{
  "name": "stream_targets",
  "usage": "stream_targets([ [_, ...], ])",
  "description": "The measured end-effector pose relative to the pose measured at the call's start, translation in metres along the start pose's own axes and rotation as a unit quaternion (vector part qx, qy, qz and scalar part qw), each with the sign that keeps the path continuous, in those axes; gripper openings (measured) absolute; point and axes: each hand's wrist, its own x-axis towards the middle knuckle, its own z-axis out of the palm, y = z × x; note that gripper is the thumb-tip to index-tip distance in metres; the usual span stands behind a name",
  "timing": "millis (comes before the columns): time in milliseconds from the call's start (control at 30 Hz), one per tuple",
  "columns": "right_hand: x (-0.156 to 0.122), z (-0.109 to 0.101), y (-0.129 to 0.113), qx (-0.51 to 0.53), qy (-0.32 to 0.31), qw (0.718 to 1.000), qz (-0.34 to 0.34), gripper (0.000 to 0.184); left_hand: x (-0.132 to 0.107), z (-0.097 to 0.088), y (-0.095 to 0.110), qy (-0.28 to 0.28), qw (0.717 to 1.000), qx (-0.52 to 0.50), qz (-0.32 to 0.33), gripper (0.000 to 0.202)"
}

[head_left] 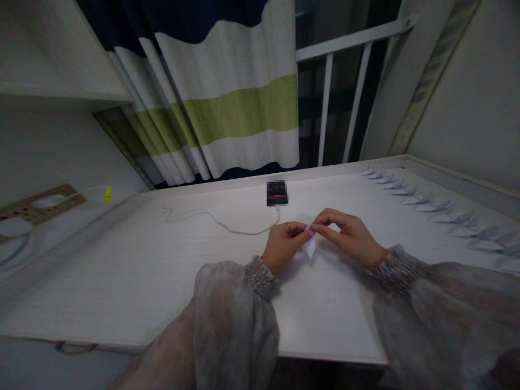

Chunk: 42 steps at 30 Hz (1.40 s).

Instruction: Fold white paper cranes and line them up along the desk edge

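A small folded piece of white paper [310,249] is held just above the desk, its pointed end hanging down. My left hand [284,244] pinches it from the left between thumb and fingers; a ring shows on one finger. From the right, my right hand [349,235] pinches the paper's upper edge with thumb and forefinger. The fingertips of both hands meet at the top of the paper, so the folds there are hidden. Along the desk's right side stands a row of several folded white paper figures [439,214], which look like origami cranes.
The white desk [162,287] runs up to a window with a striped curtain [244,108]. Beyond my hands lies a phone [277,193], its white cable [227,228] trailing left. A power strip [49,203] with plugs is at the left wall.
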Motion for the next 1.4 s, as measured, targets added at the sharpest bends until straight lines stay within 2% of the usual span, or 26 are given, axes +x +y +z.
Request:
stream_targets([
  [133,0.0003,-0.0003,-0.0028,0.006,-0.013,1.0,0.007,0.015,-0.0004,0.0001,0.0012,-0.005,1.0,0.004,-0.009,0.025],
  [500,0.0013,0.002,-0.0043,0.059,-0.042,0.992,0.106,0.02,-0.0031,-0.0014,0.0051,-0.026,0.997,0.063,0.019,0.024],
  [767,0.0014,0.0034,0.0,0.115,-0.034,0.985,0.128,0.023,-0.0019,-0.0018,0.0026,-0.048,0.999,-0.008,-0.002,0.024],
  [1000,0.0006,0.0066,-0.003,0.148,-0.017,0.977,0.151,0.023,-0.0024,-0.0022,0.0062,-0.023,1.0,-0.004,-0.008,0.022],
  [1133,0.001,0.0071,-0.0035,0.163,-0.028,0.974,0.152,0.022,-0.0029,-0.0028,0.0071,-0.017,1.0,-0.012,-0.015,0.021],
  [1400,0.0027,0.0035,-0.007,0.123,-0.035,0.982,0.14,0.022,-0.0019,-0.005,0.0065,0.003,1.0,-0.008,-0.02,0.023],
])
